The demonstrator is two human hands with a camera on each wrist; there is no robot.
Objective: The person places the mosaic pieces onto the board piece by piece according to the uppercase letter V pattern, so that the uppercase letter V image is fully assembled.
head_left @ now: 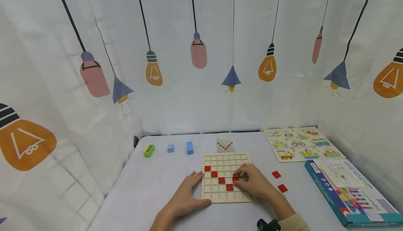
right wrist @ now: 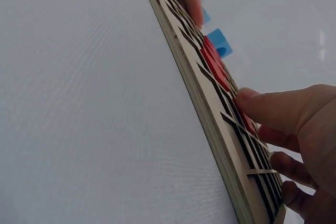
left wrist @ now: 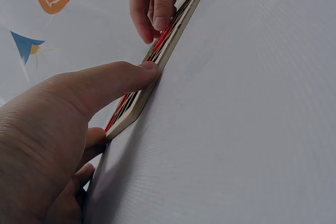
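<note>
A wooden grid board (head_left: pixel 217 198) lies flat, with red square tiles (head_left: pixel 221 180) in a diagonal line of its cells. My left hand (head_left: pixel 189 196) steadies the board's near left corner. Its straight thumb lies along the near edge (left wrist: pixel 152 85), and its fingers touch the left side. Over the right half, my right hand (head_left: pixel 253 182) pinches a red tile (head_left: pixel 235 179) between thumb and forefinger at a cell. In the right wrist view, the right thumb (right wrist: pixel 262 106) reaches the grid beside the red tiles (right wrist: pixel 215 66).
Two loose red tiles (head_left: pixel 280 182) lie right of the board. Behind it is a small pattern card (head_left: pixel 225 145). Blue blocks (head_left: pixel 189 148) and a green striped block (head_left: pixel 149 150) stand at the back left. A picture puzzle (head_left: pixel 296 143) and a flat box (head_left: pixel 355 192) occupy the right side.
</note>
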